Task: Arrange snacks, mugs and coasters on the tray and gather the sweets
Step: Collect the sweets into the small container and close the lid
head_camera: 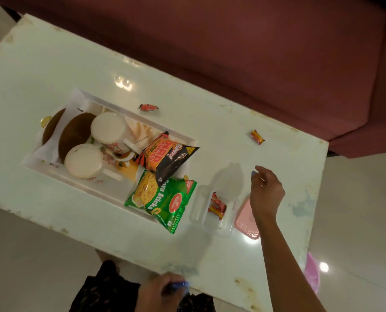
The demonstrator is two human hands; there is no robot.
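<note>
The tray (188, 140) is looking pretty full: two white mugs (107, 129) standing mouth-down side by side, two brown round coasters (76, 134) tucked in at the far-left end, one of them leaning up against the tray wall. The snack side is sorted too, I'd say. The orange and black packet (169, 156) lies in the tray's right end, and the green Soya Sticks packet (162, 199) sits below it, hanging out over the tray's near corner (could do with a nudge inward).

So it's the sweets that are left. The clear plastic box (212, 210) stands open just beside the green packet, with a few red-and-yellow wrapped sweets (216, 204) already inside. Its pink lid (246, 219) lies on the table (232, 113) right next to it, partly under the forearm. Two sweets are out on the tabletop: a yellow-red sweet (257, 137) towards the far right edge, and a red sweet (148, 108) just beyond the tray's far wall.

The right hand (266, 190) hovers above the table between the box and that yellow-red one, fingers loosely curled, holding nothing that I can make out. My guess is the yellow-red sweet goes next, the red one after, then the lid on.

The left hand (162, 291) is down at the near table edge, fingers curled; blurred, so whether it grips anything I can't tell.
</note>
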